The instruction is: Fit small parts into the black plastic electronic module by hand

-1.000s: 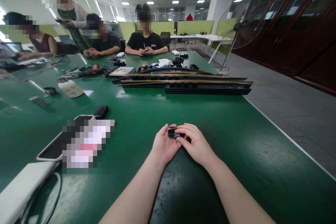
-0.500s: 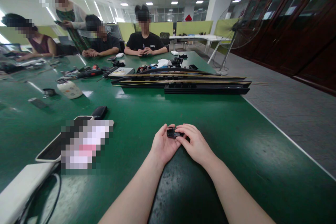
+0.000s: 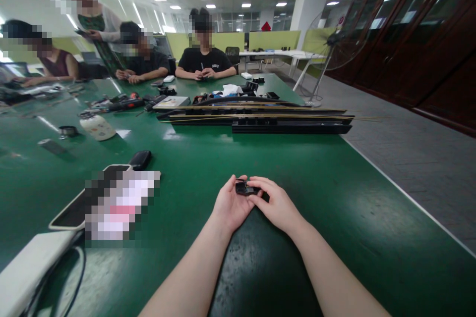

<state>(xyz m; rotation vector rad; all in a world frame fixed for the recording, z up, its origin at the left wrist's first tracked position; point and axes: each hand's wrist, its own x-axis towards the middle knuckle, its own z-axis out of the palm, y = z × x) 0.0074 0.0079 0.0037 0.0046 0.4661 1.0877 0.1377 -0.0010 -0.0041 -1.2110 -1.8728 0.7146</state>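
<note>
Small black part (image 3: pixel 243 188): held low over the green table (image 3: pixel 334 193), on the near side of the stack of long black rails (image 3: pixel 290 121) and well apart from it; long axis runs left to right.
Left hand (image 3: pixel 230 205): cupped around the part's left end, thumb on top.
Right hand (image 3: pixel 277 203): fingertips pinching the right end; neither hand is nearer.
Surroundings: smartphone (image 3: pixel 74 210) and dark oval case (image 3: pixel 140 159), nearer than the rails and to their left; nothing obstructs the hands.
Seated people (image 3: pixel 204 62): beyond the rails.
</note>
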